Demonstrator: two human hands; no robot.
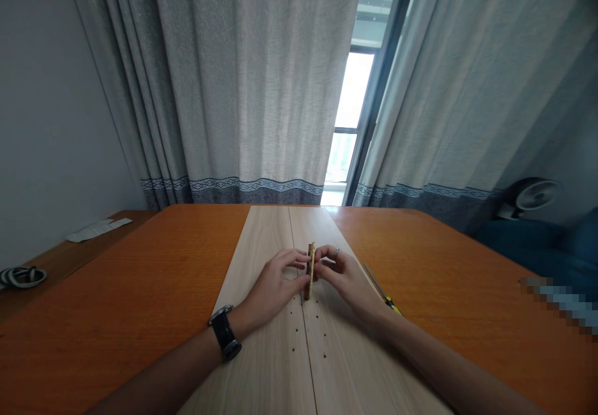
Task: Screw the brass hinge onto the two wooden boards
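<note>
A brass-coloured hinge point(311, 270) stands on edge over the seam between two pale wooden boards point(261, 352), its leaves folded nearly together. My left hand point(279, 281), with a black watch on the wrist, pinches the hinge from the left between thumb and fingers. From the other side, my right hand point(343, 276) grips it too, thumb and index finger at its right face; a ring shows on one finger. Several small dark holes point(296, 330) run along both sides of the seam, nearer me than the hinge.
A screwdriver point(385, 296) with a yellow and black handle lies right of the boards, partly behind my right forearm. The orange-brown table point(140, 290) extends both ways. At far left are a coiled cable point(23, 276) and a white packet point(98, 229). Curtains point(280, 91) hang behind; a fan point(535, 195) stands right.
</note>
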